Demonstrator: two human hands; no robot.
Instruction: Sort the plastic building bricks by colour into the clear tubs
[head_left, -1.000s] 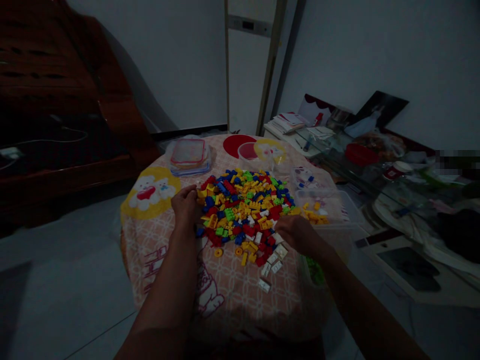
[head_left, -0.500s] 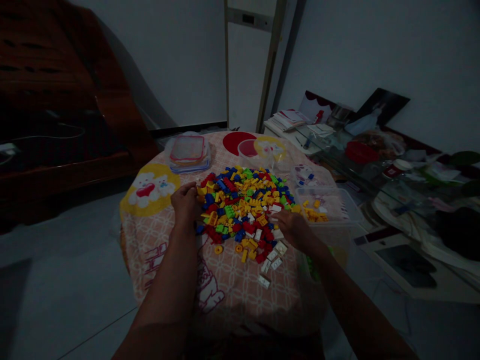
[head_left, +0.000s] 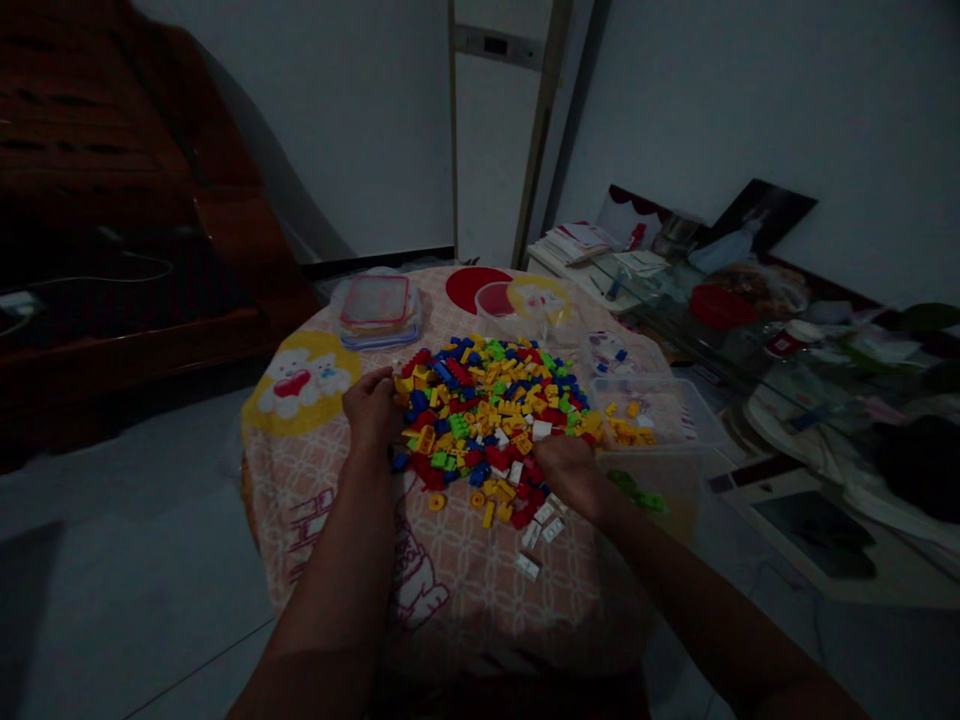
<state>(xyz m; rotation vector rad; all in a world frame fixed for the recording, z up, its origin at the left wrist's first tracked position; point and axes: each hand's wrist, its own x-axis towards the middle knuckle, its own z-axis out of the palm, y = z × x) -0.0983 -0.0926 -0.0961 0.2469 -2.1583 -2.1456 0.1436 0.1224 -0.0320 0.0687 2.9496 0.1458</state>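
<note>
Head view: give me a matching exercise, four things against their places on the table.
1 left hand
2 right hand
3 clear tub
4 lidded containers

a right of the brick pile, yellow bricks inside
b pile's left edge
c beyond the pile, far left
d pile's near right edge, by white bricks

Pairs: 1-b, 2-d, 3-a, 4-c.

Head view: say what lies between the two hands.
In the head view, the near edge of the brick pile fills the stretch between the left hand and the right hand.
</note>
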